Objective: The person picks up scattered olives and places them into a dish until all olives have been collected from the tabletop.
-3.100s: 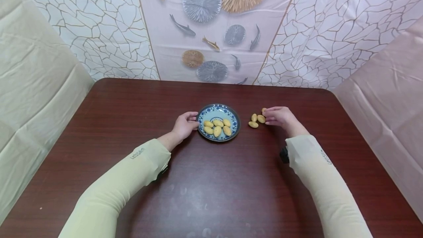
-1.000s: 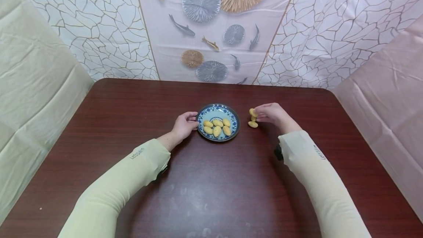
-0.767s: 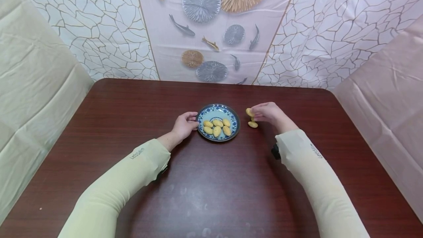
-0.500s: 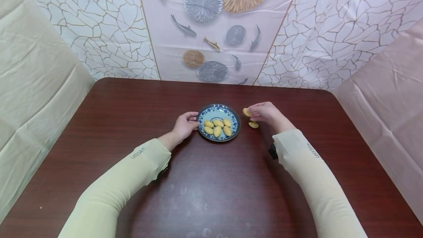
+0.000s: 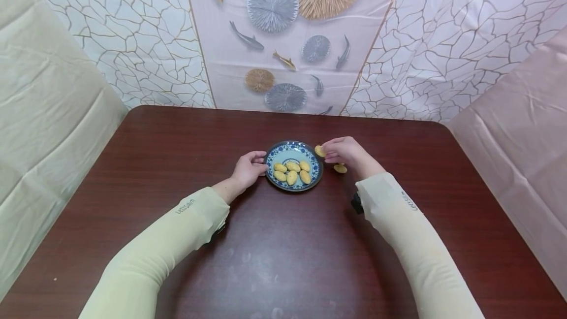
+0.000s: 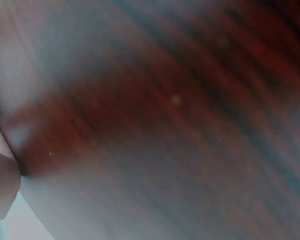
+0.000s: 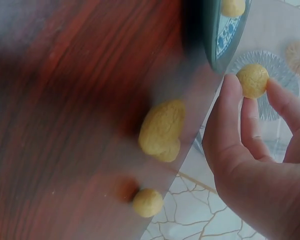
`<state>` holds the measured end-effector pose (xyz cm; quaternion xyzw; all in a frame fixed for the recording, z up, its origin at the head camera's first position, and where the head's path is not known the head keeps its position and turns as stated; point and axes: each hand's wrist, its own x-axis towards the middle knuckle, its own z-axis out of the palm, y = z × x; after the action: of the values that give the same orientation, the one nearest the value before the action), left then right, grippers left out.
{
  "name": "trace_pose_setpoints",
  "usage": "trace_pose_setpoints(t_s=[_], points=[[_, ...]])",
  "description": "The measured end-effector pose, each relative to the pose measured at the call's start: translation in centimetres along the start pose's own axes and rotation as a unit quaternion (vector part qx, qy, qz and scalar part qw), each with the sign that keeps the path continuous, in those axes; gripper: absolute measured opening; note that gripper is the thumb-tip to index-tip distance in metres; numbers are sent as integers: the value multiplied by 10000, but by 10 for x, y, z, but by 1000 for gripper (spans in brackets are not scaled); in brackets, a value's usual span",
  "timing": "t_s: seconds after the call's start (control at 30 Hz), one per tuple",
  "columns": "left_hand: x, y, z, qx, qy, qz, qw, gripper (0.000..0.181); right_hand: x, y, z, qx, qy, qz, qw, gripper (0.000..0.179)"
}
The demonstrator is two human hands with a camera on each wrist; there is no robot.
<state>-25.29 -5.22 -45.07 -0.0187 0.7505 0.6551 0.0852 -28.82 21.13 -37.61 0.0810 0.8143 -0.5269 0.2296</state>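
Note:
A blue-and-white patterned plate point(image 5: 313, 154) lies on the table with several small yellow potatoes point(image 5: 292, 177) in it. My left hand point(image 5: 245, 169) holds the plate's left rim, thumb and fingers at the edge; the left wrist view shows only part of this hand point(image 6: 2, 182). My right hand point(image 5: 347, 154) pinches one small potato point(image 7: 252, 80) between thumb and fingertips, beside the plate's right rim. More potatoes point(image 7: 162, 127) lie on the table below that hand, two overlapping and one point(image 7: 148, 202) apart. In the head view the hand partly hides them, leaving one potato point(image 5: 340, 168) showing.
The dark red-brown wooden table point(image 5: 266, 250) has a patterned cloth backdrop point(image 5: 283, 38) behind its far edge. Pale cloth panels point(image 5: 518, 127) stand along the left and right sides.
My right hand has picked up a potato from the group on the right and carried it leftward to the plate's right rim. My left hand has stayed at the plate.

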Motion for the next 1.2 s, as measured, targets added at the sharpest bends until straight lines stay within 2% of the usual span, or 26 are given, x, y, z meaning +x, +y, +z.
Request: trace_pose_setpoints(t_s=[0.1,0.13,0.27,0.73,0.9,1.2], points=[[-2,3,1,46,0,-51,10000,42,2,-3,4,75,38,-63,9999,39],[-5,8,1,144,26,-189,9997,43,2,-3,5,109,35,-87,9999,39],[-9,14,2,185,40,-220,9996,43,4,-5,10,181,-88,-187,9996,39],[-11,16,3,205,88,-213,9995,43,12,-8,27,-171,-189,-247,9994,36],[-11,16,4,203,71,-197,9996,43,12,-9,33,-406,-121,-328,9986,34],[-11,16,4,204,94,-206,9995,43,13,-13,43,-1242,103,-259,9919,30]])
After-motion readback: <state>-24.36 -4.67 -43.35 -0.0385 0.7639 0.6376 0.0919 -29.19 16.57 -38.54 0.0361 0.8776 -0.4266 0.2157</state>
